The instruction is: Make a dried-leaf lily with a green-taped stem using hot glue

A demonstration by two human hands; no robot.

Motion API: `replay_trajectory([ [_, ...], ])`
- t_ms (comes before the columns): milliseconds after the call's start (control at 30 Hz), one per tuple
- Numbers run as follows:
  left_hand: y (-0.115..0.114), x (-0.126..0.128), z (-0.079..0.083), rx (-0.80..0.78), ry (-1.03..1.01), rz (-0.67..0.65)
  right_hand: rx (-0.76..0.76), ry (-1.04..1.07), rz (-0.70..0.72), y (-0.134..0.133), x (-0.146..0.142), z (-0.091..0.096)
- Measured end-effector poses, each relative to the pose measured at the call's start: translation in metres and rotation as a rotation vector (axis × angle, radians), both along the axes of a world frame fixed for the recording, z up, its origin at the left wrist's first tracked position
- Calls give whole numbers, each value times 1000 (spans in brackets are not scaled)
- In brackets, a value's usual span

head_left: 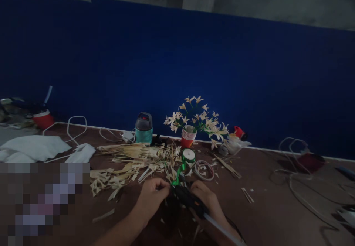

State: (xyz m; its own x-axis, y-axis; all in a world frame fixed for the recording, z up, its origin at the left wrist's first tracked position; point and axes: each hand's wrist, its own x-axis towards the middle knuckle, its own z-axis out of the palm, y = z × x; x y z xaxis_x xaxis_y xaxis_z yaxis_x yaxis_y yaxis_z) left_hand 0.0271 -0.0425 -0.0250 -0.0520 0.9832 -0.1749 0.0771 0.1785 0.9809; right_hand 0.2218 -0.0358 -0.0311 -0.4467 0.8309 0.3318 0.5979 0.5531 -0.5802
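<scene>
Green ribbon trails from its spool, just beyond the hands, down to the gap between them. The left hand has thumb and forefinger drawn together beside its lower end; whether they grip it I cannot tell. The right hand is curled around a black glue gun, the front end near the left fingertips. Pale dry strips litter the surface beyond the left hand; past the spool, cream flowers stand in a red cup.

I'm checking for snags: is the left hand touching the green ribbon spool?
Apart: the head view shows pale scraps lying between the left hand and ribbon spool.
</scene>
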Motion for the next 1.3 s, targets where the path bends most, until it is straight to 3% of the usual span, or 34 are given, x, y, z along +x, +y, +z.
replay_trajectory([
  [700,-2,1,5,-27,-9,-8,-8,27,-13,-1,-2,2],
  [1000,-1,-1,-3,-1,19,-15,-4,-20,-34,-1,-2,0],
  [1300,-2,0,-1,33,51,-14,41,29,-39,3,5,-4],
])
